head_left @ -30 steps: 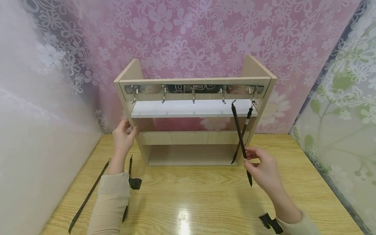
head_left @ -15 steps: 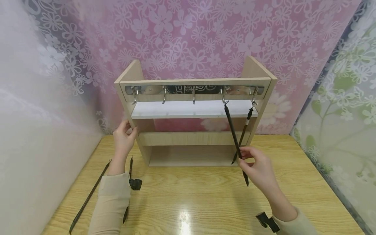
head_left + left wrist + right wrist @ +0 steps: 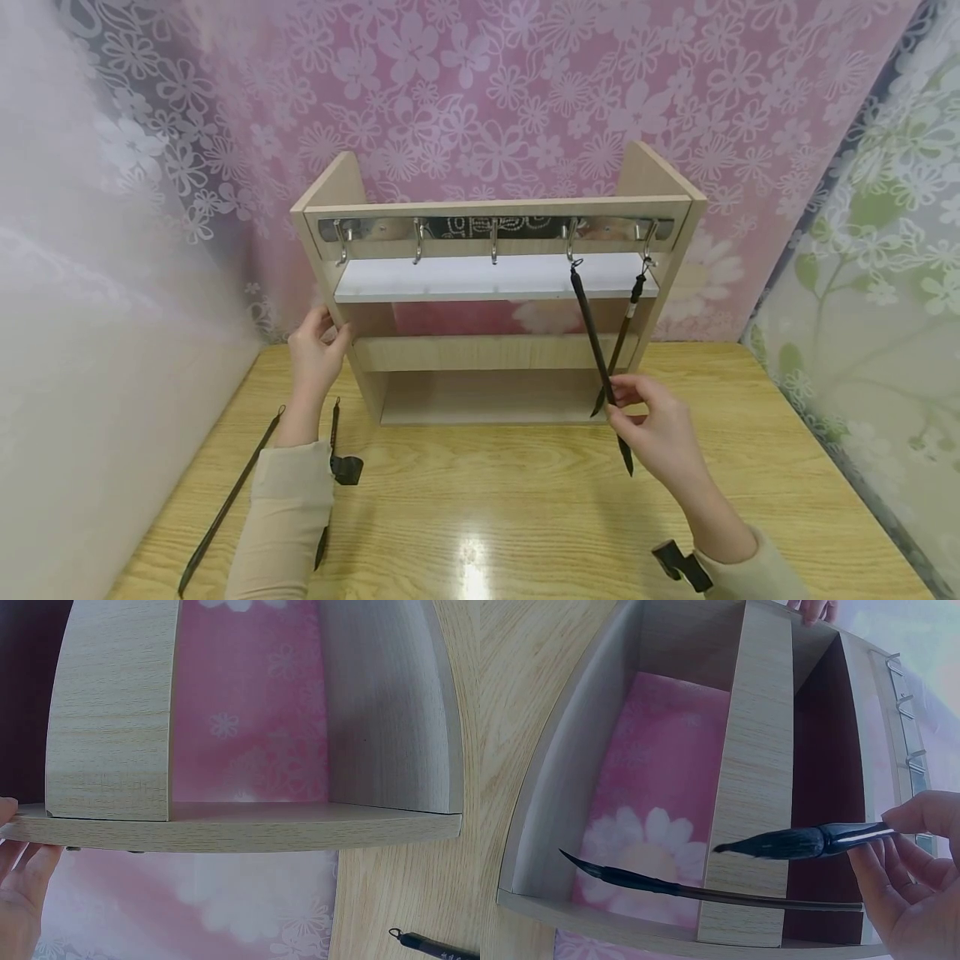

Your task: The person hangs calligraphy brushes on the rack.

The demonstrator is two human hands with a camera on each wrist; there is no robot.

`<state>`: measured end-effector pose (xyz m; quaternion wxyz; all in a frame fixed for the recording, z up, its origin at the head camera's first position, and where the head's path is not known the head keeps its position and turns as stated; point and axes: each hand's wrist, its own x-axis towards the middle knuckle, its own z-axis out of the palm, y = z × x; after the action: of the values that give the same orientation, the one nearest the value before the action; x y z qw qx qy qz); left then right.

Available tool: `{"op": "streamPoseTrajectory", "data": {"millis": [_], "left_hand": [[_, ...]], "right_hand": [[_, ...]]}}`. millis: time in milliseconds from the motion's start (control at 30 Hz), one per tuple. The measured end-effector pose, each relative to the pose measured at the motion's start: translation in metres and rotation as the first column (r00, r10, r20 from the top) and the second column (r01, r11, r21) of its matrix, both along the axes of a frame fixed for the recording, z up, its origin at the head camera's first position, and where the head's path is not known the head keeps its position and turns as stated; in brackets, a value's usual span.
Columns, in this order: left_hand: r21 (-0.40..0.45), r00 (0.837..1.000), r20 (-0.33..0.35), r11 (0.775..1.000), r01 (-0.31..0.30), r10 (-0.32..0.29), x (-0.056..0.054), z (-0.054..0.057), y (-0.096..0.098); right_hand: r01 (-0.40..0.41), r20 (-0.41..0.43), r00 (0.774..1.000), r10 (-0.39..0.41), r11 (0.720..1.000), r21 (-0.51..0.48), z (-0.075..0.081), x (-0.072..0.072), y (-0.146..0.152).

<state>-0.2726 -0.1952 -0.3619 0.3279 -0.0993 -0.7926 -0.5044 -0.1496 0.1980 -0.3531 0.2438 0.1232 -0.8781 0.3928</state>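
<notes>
My right hand pinches a dark calligraphy brush low on its handle, bristles downward. The brush slants, with its cord loop at the tip of a metal hook, second from the right; whether the loop is over the hook I cannot tell. In the right wrist view its dark bristles point away from the fingers. A second brush hangs from the rightmost hook, partly behind the first. My left hand grips the left side panel of the wooden shelf, thumb in front, other fingers mostly behind.
On the table, left of the shelf, lies a long dark brush. Another brush lies partly under the left forearm. A patterned pink backdrop stands behind, with pale walls at both sides.
My right hand has carried the brush leftward, bringing its loop from between the two rightmost hooks to the tip of the second from the right. My left hand stays on the side panel.
</notes>
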Motion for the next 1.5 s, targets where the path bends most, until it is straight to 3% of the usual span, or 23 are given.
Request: {"op": "streamPoseTrajectory", "data": {"millis": [1200,1500], "left_hand": [[-0.018,1.0,-0.01,1.0,-0.013,0.013,-0.001,-0.002,-0.001],[-0.002,1.0,-0.013,1.0,-0.005,0.005,-0.002,-0.002,-0.001]], "right_hand": [[-0.011,0.08,0.997,0.01,1.0,0.01,0.004,-0.006,0.002],[-0.021,0.086,0.996,0.022,1.0,-0.011,-0.001,-0.011,0.0]]}}
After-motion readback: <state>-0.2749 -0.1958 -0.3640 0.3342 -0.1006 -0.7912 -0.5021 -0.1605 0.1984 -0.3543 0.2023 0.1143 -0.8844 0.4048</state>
